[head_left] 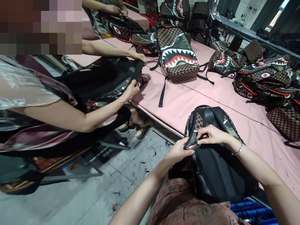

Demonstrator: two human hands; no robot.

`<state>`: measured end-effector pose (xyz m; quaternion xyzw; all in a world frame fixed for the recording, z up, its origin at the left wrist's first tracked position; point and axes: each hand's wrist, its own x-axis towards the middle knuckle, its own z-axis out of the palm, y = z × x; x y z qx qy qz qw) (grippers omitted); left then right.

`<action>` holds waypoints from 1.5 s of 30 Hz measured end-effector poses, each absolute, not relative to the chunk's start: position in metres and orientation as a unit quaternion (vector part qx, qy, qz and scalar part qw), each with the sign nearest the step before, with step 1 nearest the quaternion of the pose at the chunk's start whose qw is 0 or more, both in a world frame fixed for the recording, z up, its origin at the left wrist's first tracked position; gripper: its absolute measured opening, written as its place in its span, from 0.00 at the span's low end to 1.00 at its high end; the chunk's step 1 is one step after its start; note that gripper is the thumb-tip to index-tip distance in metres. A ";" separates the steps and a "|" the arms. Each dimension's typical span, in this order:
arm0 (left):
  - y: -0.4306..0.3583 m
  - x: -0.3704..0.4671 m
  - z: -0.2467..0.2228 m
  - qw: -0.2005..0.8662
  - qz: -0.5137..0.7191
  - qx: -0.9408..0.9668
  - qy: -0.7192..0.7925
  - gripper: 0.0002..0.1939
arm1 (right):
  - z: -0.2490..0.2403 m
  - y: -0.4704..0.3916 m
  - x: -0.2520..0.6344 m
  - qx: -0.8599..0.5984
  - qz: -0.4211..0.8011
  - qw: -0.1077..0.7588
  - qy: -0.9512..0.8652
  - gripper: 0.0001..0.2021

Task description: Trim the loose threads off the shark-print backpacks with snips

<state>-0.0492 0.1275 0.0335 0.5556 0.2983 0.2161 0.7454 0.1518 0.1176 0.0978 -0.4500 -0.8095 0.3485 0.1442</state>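
Note:
A black backpack (pixel 220 168) leans across my lap and the table edge, its padded back panel and straps facing up. My left hand (pixel 181 151) pinches the edge of a shoulder strap (pixel 192 132) at the backpack's left side, where a small red and white patch shows. Close beside it, my right hand (pixel 209 135) holds a small dark tool (pixel 201 137), which looks like thread snips, against the strap. The fingers of both hands nearly touch. A bracelet circles my right wrist.
A pink-covered table (pixel 173 93) holds a shark-mouth backpack (pixel 179 56) and several more bags (pixel 264 75) at the right and back. At my left, a co-worker (pixel 70 115) handles another black bag (pixel 100 75). Thread scraps litter the floor (pixel 131 175).

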 end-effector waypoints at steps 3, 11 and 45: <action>0.127 -0.047 0.034 0.747 0.222 0.555 0.292 0.24 | 0.100 0.115 0.146 -0.446 0.331 0.143 -0.819 0.12; 0.129 -0.055 0.032 0.773 0.241 0.516 0.280 0.25 | 0.082 0.109 0.155 -0.506 0.313 0.279 -0.754 0.14; 0.129 -0.051 0.041 0.807 0.210 0.506 0.222 0.29 | 0.073 0.105 0.172 -0.411 0.149 0.281 -0.854 0.11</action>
